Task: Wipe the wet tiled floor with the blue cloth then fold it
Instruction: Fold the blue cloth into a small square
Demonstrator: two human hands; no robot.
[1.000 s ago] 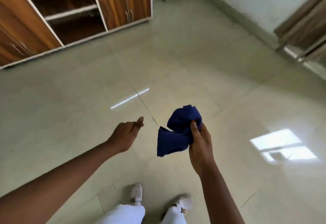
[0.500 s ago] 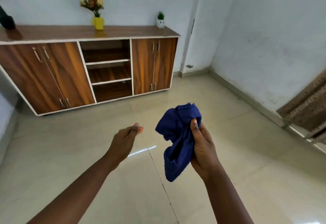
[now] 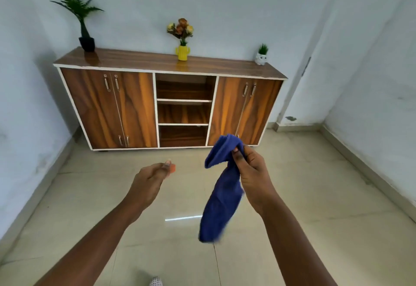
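Note:
The blue cloth [image 3: 222, 193] hangs in the air in front of me, bunched at its top and drooping down in a long fold. My right hand [image 3: 252, 173] pinches it near the top between thumb and fingers. My left hand [image 3: 150, 179] is held out to the left of the cloth, apart from it, with its fingers curled loosely and nothing in it. Below both hands lies the glossy beige tiled floor [image 3: 315, 207], with a bright streak of reflected light under the cloth.
A wooden sideboard [image 3: 171, 105] with open middle shelves stands against the far wall, carrying a black potted plant [image 3: 84, 28], a yellow flower vase [image 3: 182, 42] and a small white pot [image 3: 261, 56]. Walls close the room left and right. My shoe tip [image 3: 155, 282] shows below.
My view has tilted up from the floor to the sideboard and wall. The cloth has dropped open from a bunch into a long hanging fold in my right hand. My left hand stays beside it.

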